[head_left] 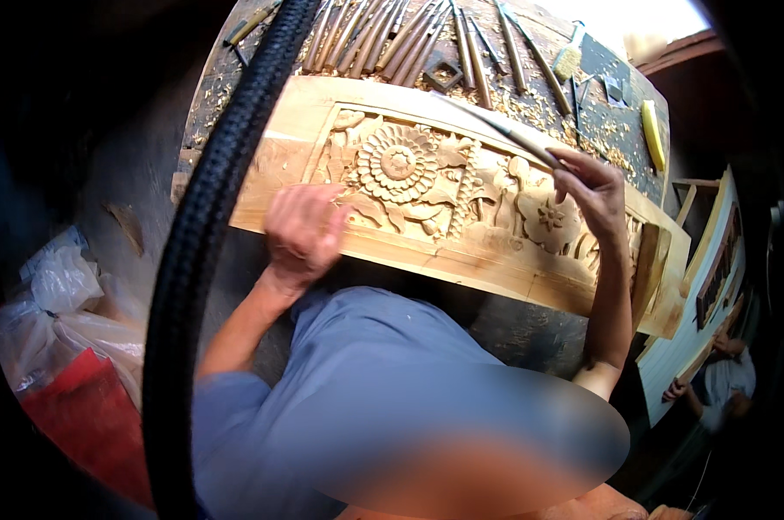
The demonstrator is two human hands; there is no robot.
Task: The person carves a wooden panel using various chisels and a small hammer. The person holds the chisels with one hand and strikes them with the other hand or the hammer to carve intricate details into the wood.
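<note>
A long pale wooden board (398, 160), carved in relief with round flowers and leaves, lies across the bench in front of me. My right hand (596, 191) grips a slim carving tool (531, 143) by its handle, above the board's right half, its long metal blade angled up and leftward. At the board's left part, beside the large carved flower, my left hand (305, 230) has its fingers curled; their tips are hidden, so I cannot make out what they hold, if anything.
Several carving tools (353, 39), shavings, a brush (568, 61) and a yellow object (653, 134) lie on the bench (210, 87). A black braided hose (206, 225) crosses the left side. Plastic bags (67, 303) sit lower left. At right, another person (725, 386) holds a pale panel (695, 329).
</note>
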